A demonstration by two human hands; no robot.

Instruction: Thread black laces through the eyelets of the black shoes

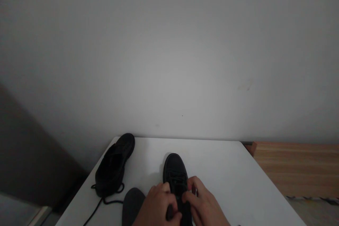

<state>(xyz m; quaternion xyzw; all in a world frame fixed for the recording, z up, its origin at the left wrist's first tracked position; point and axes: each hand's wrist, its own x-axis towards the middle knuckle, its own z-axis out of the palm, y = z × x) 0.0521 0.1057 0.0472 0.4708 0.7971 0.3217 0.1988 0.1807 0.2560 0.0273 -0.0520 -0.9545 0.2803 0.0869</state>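
A black lace-up shoe (174, 165) stands on the white table, its toe pointing toward the wall. My left hand (161, 204) is closed on the left side of this shoe, fingers curled over its edge near the opening. At the right edge of the lacing, my right hand (200, 201) has its fingertips pinched together; what lies between them is too dark to make out. Black shoelace (177, 177) crosses the front of the shoe. Both hands partly cover the shoe's middle and heel.
A second black shoe (112, 166) sits at the table's far left corner, its loose lace (94, 212) trailing toward me. Beside my left hand lies a dark grey insole (131, 203). The white table (225, 169) meets a pale wall (169, 60); wooden furniture (296, 166) stands right.
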